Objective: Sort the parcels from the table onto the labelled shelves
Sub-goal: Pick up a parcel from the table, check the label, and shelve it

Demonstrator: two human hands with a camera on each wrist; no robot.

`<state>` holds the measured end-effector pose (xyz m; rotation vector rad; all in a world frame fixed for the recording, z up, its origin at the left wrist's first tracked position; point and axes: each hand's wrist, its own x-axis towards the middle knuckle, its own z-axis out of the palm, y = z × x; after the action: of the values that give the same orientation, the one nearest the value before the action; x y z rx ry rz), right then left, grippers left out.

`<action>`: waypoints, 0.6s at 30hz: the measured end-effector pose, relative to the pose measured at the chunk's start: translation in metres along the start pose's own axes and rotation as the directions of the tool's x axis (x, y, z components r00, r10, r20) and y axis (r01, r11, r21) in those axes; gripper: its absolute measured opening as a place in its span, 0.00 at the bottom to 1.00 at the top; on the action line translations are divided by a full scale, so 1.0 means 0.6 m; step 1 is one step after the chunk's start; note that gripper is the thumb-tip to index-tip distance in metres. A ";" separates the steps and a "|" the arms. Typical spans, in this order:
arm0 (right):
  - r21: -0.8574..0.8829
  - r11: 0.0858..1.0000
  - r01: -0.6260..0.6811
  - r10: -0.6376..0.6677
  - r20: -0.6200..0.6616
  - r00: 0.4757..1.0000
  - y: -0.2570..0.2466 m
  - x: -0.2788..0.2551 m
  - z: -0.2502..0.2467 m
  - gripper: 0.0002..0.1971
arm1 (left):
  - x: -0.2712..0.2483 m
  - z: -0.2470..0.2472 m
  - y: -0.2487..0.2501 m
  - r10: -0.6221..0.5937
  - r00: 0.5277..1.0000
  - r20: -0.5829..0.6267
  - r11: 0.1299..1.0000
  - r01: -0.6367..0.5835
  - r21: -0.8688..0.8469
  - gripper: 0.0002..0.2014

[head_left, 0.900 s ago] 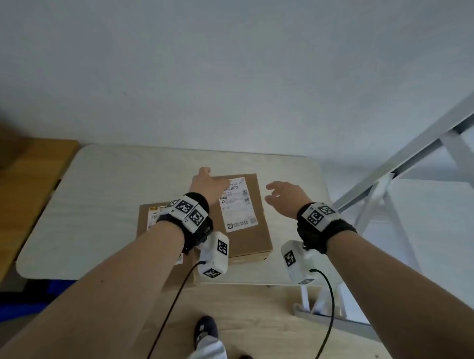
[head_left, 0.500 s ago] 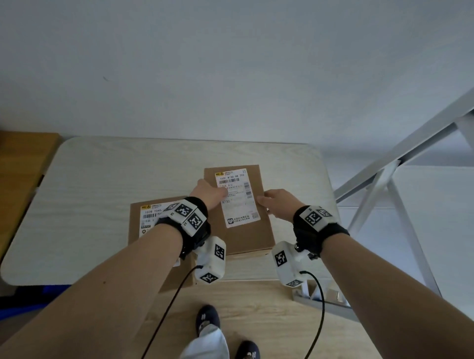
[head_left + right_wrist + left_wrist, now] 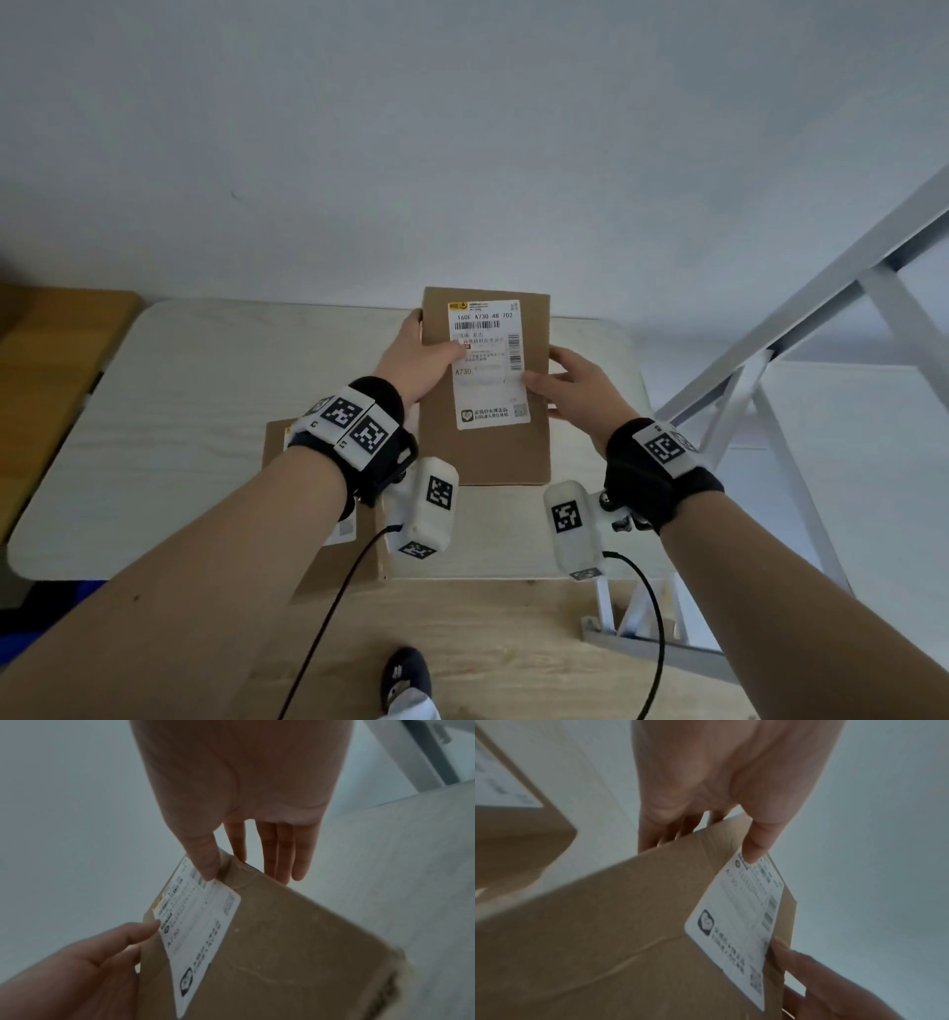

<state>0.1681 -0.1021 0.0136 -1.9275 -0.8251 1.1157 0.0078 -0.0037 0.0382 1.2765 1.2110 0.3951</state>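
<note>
A flat brown cardboard parcel (image 3: 485, 442) with a white shipping label (image 3: 490, 365) reading A730 is held up above the table, tilted toward me. My left hand (image 3: 418, 360) grips its left edge, thumb on the label and fingers behind. My right hand (image 3: 575, 390) grips the right edge the same way. In the left wrist view the parcel (image 3: 618, 923) fills the lower frame under the left hand (image 3: 721, 805). The right wrist view shows the parcel (image 3: 295, 943) pinched by the right hand (image 3: 246, 821). A second brown parcel (image 3: 303, 462) lies on the table, mostly behind my left forearm.
The pale wooden table (image 3: 179, 411) stands against a white wall. A white metal shelf frame (image 3: 801, 370) rises at the right. A brown wooden surface (image 3: 46, 360) lies at the left, and a shoe (image 3: 405, 678) shows on the wood floor below.
Both hands closed on the labelled parcel and lifted it off the lower parcel, raising and tilting it toward me. The second parcel stayed on the table.
</note>
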 end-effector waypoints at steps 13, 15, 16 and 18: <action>0.189 0.929 0.318 -0.288 -0.170 0.942 -0.098 -0.120 -0.070 0.25 | -0.142 -0.020 0.115 0.262 0.964 -0.050 0.954 -0.266 -0.135 0.26; 0.191 0.920 0.343 -0.312 -0.177 0.934 -0.109 -0.132 -0.076 0.25 | -0.156 -0.020 0.125 0.281 0.958 -0.056 0.948 -0.286 -0.136 0.26; 0.194 0.915 0.354 -0.322 -0.180 0.930 -0.113 -0.138 -0.078 0.24 | -0.162 -0.019 0.129 0.291 0.955 -0.058 0.945 -0.296 -0.135 0.26; 0.199 0.907 0.371 -0.336 -0.187 0.923 -0.121 -0.147 -0.083 0.24 | -0.174 -0.019 0.138 0.312 0.948 -0.066 0.939 -0.318 -0.133 0.25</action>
<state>0.1647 -0.1504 0.1287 -1.5668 -0.8790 0.7983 -0.0112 -0.0543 0.1601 1.3451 0.9945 0.7343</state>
